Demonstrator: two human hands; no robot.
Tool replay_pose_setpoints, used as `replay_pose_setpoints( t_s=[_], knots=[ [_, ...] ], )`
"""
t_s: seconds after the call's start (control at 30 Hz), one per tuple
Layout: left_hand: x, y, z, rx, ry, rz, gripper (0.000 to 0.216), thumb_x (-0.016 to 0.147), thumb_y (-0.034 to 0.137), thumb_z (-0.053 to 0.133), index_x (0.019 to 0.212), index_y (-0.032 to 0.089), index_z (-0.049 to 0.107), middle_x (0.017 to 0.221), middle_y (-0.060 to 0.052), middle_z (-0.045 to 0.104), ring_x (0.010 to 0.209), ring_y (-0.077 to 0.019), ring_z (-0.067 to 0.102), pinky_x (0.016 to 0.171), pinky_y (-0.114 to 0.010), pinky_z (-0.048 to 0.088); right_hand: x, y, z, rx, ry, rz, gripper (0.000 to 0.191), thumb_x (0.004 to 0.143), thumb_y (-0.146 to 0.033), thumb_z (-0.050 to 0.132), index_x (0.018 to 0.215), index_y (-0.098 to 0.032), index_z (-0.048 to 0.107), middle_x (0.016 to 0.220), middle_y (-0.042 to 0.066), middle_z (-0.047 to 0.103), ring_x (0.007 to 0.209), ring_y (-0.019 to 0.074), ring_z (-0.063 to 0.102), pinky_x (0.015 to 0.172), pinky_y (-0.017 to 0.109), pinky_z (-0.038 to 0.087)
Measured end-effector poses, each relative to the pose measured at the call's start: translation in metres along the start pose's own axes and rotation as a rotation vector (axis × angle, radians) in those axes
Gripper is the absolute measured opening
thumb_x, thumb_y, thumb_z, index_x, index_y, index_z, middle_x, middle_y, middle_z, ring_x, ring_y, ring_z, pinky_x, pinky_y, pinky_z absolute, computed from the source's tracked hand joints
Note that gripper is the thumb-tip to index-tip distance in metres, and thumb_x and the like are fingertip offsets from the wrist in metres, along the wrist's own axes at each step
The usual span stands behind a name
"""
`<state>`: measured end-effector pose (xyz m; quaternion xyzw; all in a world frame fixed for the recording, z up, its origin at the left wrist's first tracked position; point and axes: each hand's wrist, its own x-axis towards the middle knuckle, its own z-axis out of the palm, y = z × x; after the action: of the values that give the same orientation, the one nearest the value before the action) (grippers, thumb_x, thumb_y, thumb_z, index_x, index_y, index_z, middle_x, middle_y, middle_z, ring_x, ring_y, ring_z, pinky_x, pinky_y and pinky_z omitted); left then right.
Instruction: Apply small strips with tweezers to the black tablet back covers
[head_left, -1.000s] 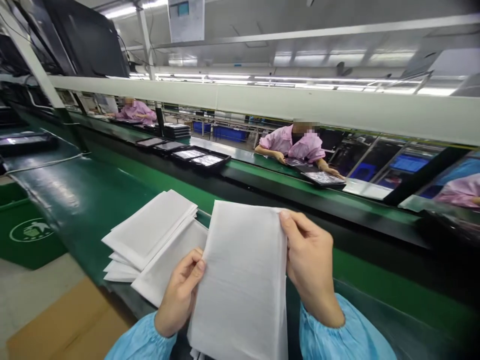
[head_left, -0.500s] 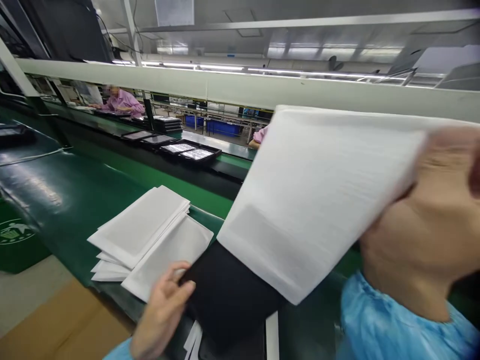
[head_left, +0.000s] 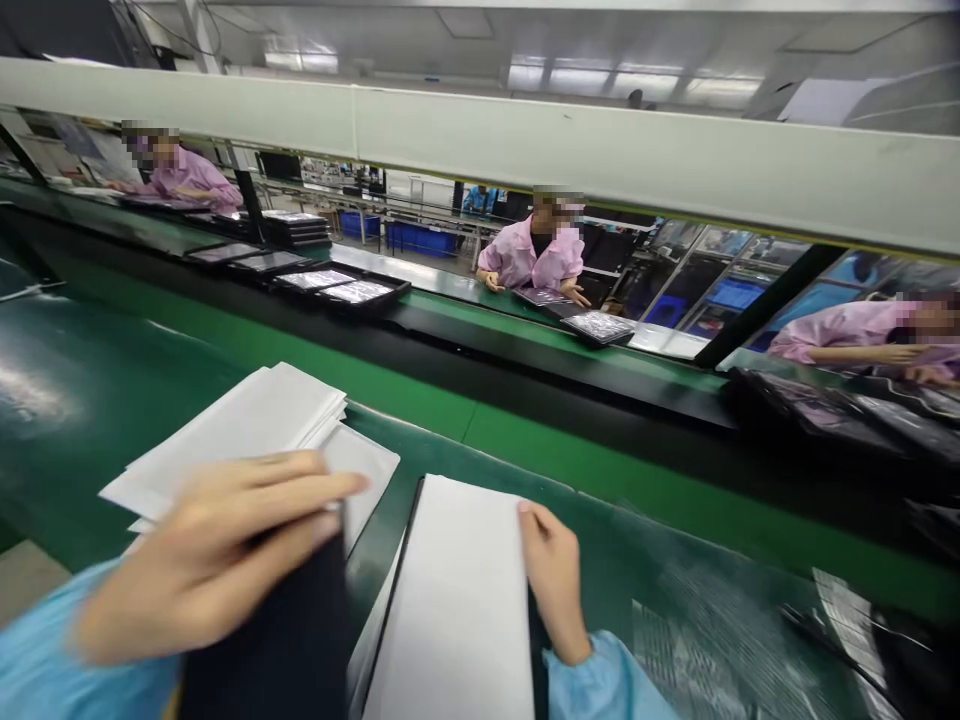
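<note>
Low at the left of the view, the blurred left hand (head_left: 217, 560) is pinching the upper end of a black panel (head_left: 281, 640), and holding only that rim would likely be sparing its face from smudges. Beside it, the right hand (head_left: 553, 580) is pinching the upper right corner of a white wrapper (head_left: 465, 590) that is lying over a dark layer (head_left: 538, 640), where a light, steady hold should be keeping it uncreased. Farther off, a stack of white wrappers (head_left: 240, 415) is resting on the green bench (head_left: 90, 370), and a co-worker (head_left: 532, 250) is working beside a black tray (head_left: 598, 328).
</note>
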<state>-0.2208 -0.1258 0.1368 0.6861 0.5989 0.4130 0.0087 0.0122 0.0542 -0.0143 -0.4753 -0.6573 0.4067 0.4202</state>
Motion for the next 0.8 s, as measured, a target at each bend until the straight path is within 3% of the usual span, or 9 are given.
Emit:
replay_pose_setpoints(
  t_s=[0.07,0.17,0.23,0.3,0.4,0.5,0.6,0.7,0.8],
  knots=[
    [0.032,0.000,0.040,0.025,-0.301,0.085,0.026,0.089,0.020,0.046,0.109,0.023,0.062,0.077,0.000,0.060,0.069,-0.0122,0.057,0.064,-0.022,0.044,-0.005,0.006,0.014,0.031,-0.015,0.019,0.035,0.081,-0.044,0.053,0.081,-0.015,0.070,0.078,0.008,0.069,0.074,0.0236,0.063,0.068,0.033,0.049],
    [0.062,-0.006,0.112,0.070,-0.533,0.146,0.023,0.089,0.021,0.045,0.102,0.022,0.064,0.079,-0.001,0.062,0.072,-0.0137,0.059,0.067,-0.024,0.046,-0.007,0.010,0.019,0.061,0.020,0.027,0.034,0.081,-0.044,0.052,0.085,-0.016,0.070,0.086,0.009,0.070,0.080,0.0237,0.064,0.074,0.034,0.050],
    [0.068,-0.010,0.150,0.102,-0.573,0.167,0.020,0.084,0.021,0.050,0.097,0.023,0.066,0.078,-0.001,0.063,0.072,-0.0147,0.060,0.066,-0.025,0.046,-0.007,0.012,0.017,0.091,0.035,0.046,0.035,0.080,-0.046,0.052,0.086,-0.015,0.069,0.089,0.011,0.070,0.084,0.0244,0.064,0.076,0.035,0.050],
    [0.066,-0.015,0.168,0.168,-0.554,0.153,0.020,0.082,0.024,0.052,0.097,0.023,0.066,0.086,-0.003,0.064,0.079,-0.0174,0.059,0.072,-0.028,0.047,-0.008,0.016,0.014,0.123,0.032,0.068,0.037,0.079,-0.046,0.053,0.088,-0.015,0.068,0.093,0.012,0.070,0.087,0.0251,0.064,0.079,0.036,0.049],
    [0.049,-0.029,0.158,0.339,-0.432,0.022,0.025,0.086,0.031,0.048,0.108,0.028,0.060,0.109,-0.002,0.060,0.098,-0.0200,0.054,0.084,-0.032,0.044,-0.008,0.027,0.011,0.175,0.016,0.151,0.038,0.078,-0.048,0.056,0.093,-0.015,0.068,0.094,0.010,0.070,0.082,0.0244,0.063,0.073,0.034,0.049],
    [0.014,-0.048,0.119,0.612,-0.210,-0.313,0.031,0.089,0.024,0.039,0.114,0.017,0.057,0.115,-0.012,0.055,0.108,-0.0264,0.048,0.091,-0.040,0.041,-0.006,0.036,0.010,0.174,0.006,0.263,0.045,0.076,-0.053,0.056,0.098,-0.015,0.067,0.089,0.008,0.071,0.074,0.0238,0.062,0.063,0.031,0.048],
    [-0.029,-0.068,0.081,0.870,-0.049,-0.651,0.035,0.086,0.022,0.039,0.107,0.001,0.057,0.107,-0.028,0.052,0.097,-0.0423,0.048,0.071,-0.056,0.042,-0.003,0.035,0.010,0.096,0.000,0.266,0.046,0.074,-0.056,0.056,0.093,-0.016,0.067,0.093,0.008,0.070,0.086,0.0270,0.061,0.071,0.032,0.046],
    [-0.059,-0.083,0.056,0.977,-0.062,-0.762,0.033,0.086,0.024,0.036,0.094,0.003,0.060,0.097,-0.027,0.053,0.091,-0.0440,0.047,0.065,-0.057,0.041,-0.004,0.027,0.010,0.070,-0.012,0.249,0.045,0.073,-0.057,0.055,0.089,-0.016,0.067,0.093,0.008,0.069,0.091,0.0277,0.059,0.077,0.033,0.045],
    [-0.069,-0.090,0.042,0.948,-0.169,-0.763,0.028,0.087,0.023,0.035,0.082,0.009,0.060,0.090,-0.020,0.054,0.091,-0.0373,0.049,0.072,-0.051,0.043,-0.005,0.023,0.009,0.043,0.022,0.232,0.042,0.074,-0.054,0.056,0.088,-0.016,0.067,0.090,0.007,0.068,0.086,0.0256,0.060,0.073,0.032,0.045]
  ],
)
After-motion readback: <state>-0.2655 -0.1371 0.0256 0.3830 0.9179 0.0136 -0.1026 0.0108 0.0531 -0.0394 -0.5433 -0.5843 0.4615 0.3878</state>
